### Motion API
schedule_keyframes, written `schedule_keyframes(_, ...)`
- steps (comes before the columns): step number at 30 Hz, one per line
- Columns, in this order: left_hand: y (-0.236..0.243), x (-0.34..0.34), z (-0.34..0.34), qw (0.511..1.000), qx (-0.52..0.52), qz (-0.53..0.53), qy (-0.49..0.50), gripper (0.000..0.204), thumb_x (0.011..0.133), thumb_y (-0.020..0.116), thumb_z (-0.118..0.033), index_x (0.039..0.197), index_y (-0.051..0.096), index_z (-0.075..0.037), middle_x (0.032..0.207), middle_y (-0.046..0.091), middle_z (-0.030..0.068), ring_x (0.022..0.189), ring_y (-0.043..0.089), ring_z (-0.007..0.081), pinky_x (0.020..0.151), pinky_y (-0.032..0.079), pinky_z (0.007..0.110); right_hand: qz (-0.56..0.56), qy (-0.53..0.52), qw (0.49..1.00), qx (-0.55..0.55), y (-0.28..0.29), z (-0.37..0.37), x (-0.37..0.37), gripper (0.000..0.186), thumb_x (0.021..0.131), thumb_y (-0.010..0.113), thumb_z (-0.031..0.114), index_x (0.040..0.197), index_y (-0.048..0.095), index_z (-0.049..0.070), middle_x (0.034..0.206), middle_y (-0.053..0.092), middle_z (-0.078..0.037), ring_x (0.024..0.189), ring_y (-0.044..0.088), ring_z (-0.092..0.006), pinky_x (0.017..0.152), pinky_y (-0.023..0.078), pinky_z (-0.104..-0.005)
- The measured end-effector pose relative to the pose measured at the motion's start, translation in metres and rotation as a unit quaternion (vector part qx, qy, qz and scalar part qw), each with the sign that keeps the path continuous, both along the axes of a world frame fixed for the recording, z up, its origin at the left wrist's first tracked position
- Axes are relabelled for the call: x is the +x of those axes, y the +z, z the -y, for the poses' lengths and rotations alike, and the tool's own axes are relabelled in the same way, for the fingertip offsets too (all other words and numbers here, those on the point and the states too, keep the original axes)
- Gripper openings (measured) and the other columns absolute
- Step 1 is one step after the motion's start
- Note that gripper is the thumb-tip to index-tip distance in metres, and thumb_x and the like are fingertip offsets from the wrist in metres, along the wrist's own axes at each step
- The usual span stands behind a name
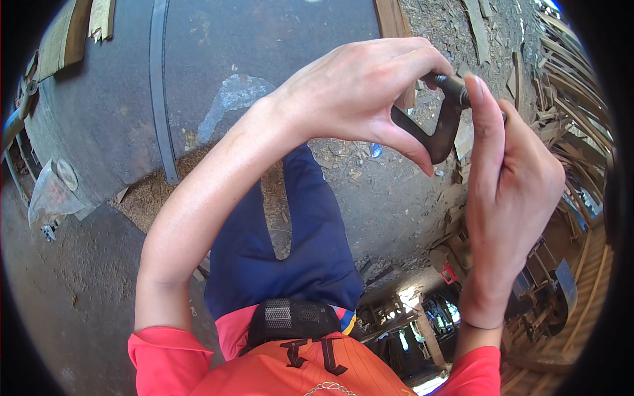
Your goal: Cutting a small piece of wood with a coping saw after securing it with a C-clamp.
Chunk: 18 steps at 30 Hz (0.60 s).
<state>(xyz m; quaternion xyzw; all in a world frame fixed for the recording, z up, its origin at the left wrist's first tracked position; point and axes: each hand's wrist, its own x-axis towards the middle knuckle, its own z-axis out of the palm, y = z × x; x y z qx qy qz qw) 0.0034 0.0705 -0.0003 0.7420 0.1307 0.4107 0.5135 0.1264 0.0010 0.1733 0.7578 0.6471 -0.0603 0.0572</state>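
L hand [370,79] clasps dark clamp [446,132]; R hand [514,158] fingers its screw end; hands apart, linked via clamp. Clamp held up, far right, above dirt floor [399,204]. Done: clamp in grip. To do, prob.: adj. screw, set clamp; no workpc. seen in gap.

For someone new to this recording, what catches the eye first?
The dark metal clamp, held between the left hand and right hand at upper right, stands out first. Next come the bright red-orange shirt at the bottom and the heaped wood strips along the right rim.
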Motion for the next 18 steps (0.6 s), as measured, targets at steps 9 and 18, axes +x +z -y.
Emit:
schedule_keyframes(9, 0.003, -0.004, -0.003, 1.0, 0.006, 0.0, -0.005, 0.082, 0.062, 0.1, -0.048, 0.12, 0.064, -0.003, 0.106, 0.07, 0.0149, 0.099, 0.072, 0.0344, 0.085, 0.058, 0.042, -0.085, -0.259, 0.961, 0.047, -0.002, -0.002, -0.036, 0.066, 0.106, 0.063, 0.056, 0.069, 0.069, 0.001, 0.054, 0.051, -0.001, 0.051, 0.048, -0.0075, 0.05, 0.034, -0.0302)
schedule_keyframes(18, 0.017, -0.029, 0.006, 0.994, -0.011, -0.103, 0.026, 0.114, 0.054, 0.105, -0.046, 0.148, 0.056, -0.006, 0.142, 0.064, 0.0128, 0.132, 0.063, 0.0316, 0.113, 0.05, 0.043, -0.308, -0.386, 0.865, 0.087, -0.007, 0.041, 0.006, 0.065, 0.115, 0.044, 0.052, 0.09, 0.073, -0.001, 0.063, 0.057, 0.0, 0.06, 0.051, -0.0078, 0.055, 0.036, -0.0294)
